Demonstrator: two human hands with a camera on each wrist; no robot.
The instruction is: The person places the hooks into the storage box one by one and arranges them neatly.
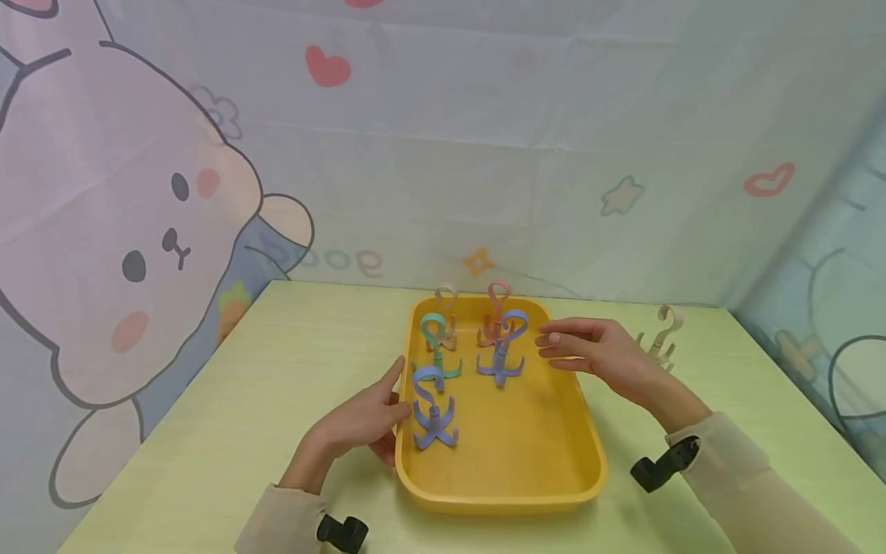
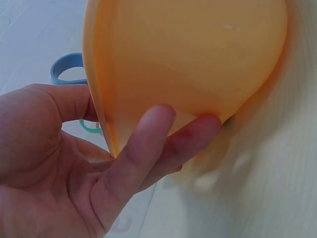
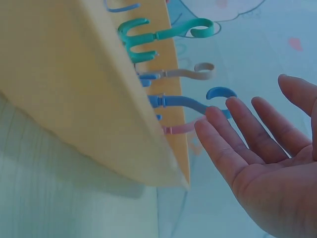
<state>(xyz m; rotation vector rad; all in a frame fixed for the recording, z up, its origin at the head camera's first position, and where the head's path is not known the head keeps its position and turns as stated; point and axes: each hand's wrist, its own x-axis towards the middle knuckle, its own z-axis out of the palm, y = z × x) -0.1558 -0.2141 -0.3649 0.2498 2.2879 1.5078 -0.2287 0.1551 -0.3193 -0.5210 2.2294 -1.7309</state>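
A yellow tray (image 1: 512,454) stands on the table, holding several four-pronged hanging hooks with curled tops. Among them are a lilac hook (image 1: 434,425) at the left, a blue one (image 1: 501,365) in the middle, a green one (image 1: 438,358), a red one (image 1: 493,331) and a beige one (image 1: 446,336) farther back. My left hand (image 1: 363,419) grips the tray's left rim, thumb over the edge and fingers against the outer wall in the left wrist view. By the right rim my right hand (image 1: 609,358) hovers with loosely extended, spread fingers, holding nothing.
Another beige hook (image 1: 663,335) stands on the table outside the tray, partly behind my right hand. The pale table (image 1: 291,362) runs back to a printed cloth backdrop (image 1: 429,169) with a cartoon figure at the left.
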